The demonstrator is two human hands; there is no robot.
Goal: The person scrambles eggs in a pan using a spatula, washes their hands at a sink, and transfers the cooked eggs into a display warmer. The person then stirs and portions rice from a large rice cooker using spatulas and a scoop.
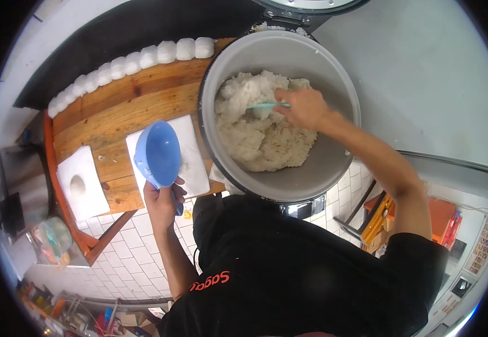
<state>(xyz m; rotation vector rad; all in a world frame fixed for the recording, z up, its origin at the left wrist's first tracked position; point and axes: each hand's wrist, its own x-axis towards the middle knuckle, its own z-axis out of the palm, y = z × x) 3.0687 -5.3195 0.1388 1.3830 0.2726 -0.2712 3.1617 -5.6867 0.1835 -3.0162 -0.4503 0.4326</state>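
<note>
My left hand (164, 200) is wrapped round the handle of a blue plastic scoop (162, 151). The scoop's bowl faces up over white paper (190, 137) on the table, and I see no rice inside apart from bits stuck to its rim. Reaching into the large grey rice cooker (334, 151), my right hand (305, 108) grips a turquoise rice paddle (266, 105). Its far end is partly hidden in the cooked rice (266, 143), which is heaped higher on the side away from me.
Several white wrapped blocks (149, 57) stand in a row along the wooden table's (114, 112) far edge. Another paper sheet (89, 199) with a pale round mark lies at left. The cooker's raised lid (311, 5) is at the back. A metal pot (27, 180) stands left.
</note>
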